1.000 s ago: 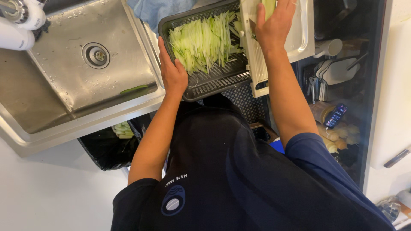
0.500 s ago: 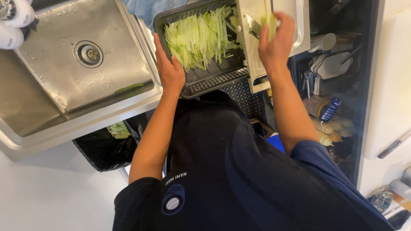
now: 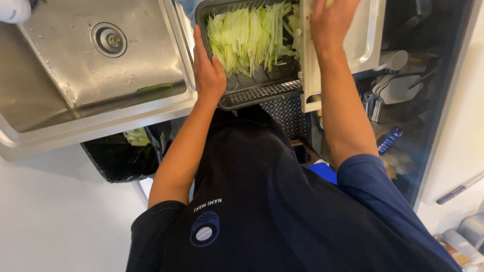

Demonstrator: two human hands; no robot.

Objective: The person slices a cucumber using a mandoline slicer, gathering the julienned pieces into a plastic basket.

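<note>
Our white slicer board [image 3: 308,75] runs lengthwise away from us over the grey basket [image 3: 262,89]; our right hand [image 3: 330,20] presses on it, grasp unclear, our left hand [image 3: 207,70] clasps the basket's rim.

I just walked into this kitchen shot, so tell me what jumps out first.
A pile of pale green vegetable shreds fills a dark perforated basket at top centre, right of the steel sink. The left hand grips the basket's near-left edge. The right hand presses on a white slicer board leaning over the basket's right side.
</note>
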